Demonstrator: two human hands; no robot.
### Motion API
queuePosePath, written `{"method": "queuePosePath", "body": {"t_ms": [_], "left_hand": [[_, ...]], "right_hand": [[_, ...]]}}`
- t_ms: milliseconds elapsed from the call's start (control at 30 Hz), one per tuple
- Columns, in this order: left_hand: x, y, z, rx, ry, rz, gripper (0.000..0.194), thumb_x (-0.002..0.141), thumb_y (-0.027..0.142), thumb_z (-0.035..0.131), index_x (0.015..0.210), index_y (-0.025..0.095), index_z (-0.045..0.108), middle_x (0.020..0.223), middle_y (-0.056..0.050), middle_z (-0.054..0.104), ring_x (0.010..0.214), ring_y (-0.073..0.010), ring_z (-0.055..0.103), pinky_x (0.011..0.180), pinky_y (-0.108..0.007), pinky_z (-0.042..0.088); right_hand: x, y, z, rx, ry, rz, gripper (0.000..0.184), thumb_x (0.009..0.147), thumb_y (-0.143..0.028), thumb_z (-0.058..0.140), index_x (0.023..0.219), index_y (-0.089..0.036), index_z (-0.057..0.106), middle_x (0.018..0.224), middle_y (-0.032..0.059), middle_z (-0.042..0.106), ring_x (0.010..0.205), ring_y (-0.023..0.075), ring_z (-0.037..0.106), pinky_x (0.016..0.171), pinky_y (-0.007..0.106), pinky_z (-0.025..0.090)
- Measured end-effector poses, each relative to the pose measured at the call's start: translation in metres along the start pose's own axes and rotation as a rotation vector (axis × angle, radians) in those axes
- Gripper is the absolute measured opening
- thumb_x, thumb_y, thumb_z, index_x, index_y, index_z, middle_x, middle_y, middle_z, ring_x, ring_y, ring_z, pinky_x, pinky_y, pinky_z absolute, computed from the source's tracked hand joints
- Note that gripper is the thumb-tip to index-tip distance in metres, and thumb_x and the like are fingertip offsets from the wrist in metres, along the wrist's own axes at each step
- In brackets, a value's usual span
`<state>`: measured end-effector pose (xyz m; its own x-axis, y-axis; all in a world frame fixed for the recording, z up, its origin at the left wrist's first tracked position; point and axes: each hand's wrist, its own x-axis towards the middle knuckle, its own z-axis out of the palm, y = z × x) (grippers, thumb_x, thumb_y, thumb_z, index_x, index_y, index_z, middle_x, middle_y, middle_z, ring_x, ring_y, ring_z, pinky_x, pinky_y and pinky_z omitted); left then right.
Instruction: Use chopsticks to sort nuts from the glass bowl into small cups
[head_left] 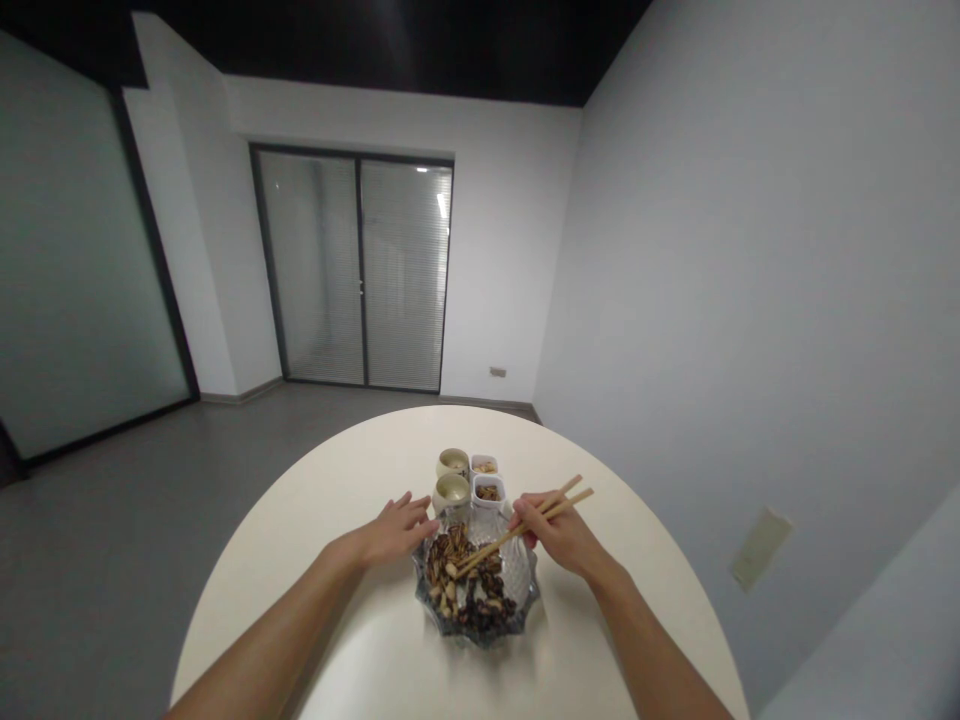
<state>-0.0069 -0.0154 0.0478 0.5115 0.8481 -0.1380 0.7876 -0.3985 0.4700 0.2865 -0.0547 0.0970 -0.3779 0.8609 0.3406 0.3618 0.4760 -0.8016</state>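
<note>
My right hand (561,535) grips a pair of wooden chopsticks (517,528), their tips down among the nuts and dried pieces (450,570) in a scalloped clear glass bowl (526,585). At the tips is a pale nut (451,570); whether they pinch it I cannot tell. My left hand (396,530), fingers spread, rests at the bowl's left rim. Dark pieces (484,610) fill the near side of the bowl. Just behind it stand two pale green cups (453,490) and two small white dishes (489,488) holding small bits of food.
All of this stands on a round cream table (360,640). A white wall (750,250) rises close on the right, with a pale plate (761,548) on it. Beyond the table are grey floor (247,440) and glass doors with blinds (360,270).
</note>
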Motion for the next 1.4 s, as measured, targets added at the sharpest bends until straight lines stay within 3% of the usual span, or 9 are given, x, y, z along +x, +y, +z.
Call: {"method": "queuePosePath", "body": {"t_ms": [800, 1400], "left_hand": [[-0.0016, 0.0052, -0.0024, -0.008, -0.014, -0.01, 0.067, 0.094, 0.07, 0.017, 0.137, 0.027, 0.045, 0.155, -0.003, 0.018, 0.141, -0.0337, 0.003, 0.111, -0.055, 0.002], [-0.0005, 0.0004, -0.0003, -0.018, -0.004, -0.001, 0.07, 0.093, 0.072, 0.016, 0.137, 0.026, 0.045, 0.155, -0.005, 0.018, 0.142, -0.0328, 0.002, 0.111, -0.054, 0.002]], "right_hand": [[0.0016, -0.0019, 0.0063, 0.022, -0.047, -0.061, 0.047, 0.092, -0.051, 0.049, 0.074, -0.015, 0.072, 0.056, 0.0008, 0.056, 0.053, 0.0111, 0.049, 0.049, 0.02, 0.038], [0.0017, 0.0017, 0.0063, 0.017, -0.074, -0.03, 0.045, 0.092, -0.051, 0.048, 0.077, -0.015, 0.071, 0.057, 0.0005, 0.056, 0.054, 0.0118, 0.05, 0.051, 0.021, 0.039]]}}
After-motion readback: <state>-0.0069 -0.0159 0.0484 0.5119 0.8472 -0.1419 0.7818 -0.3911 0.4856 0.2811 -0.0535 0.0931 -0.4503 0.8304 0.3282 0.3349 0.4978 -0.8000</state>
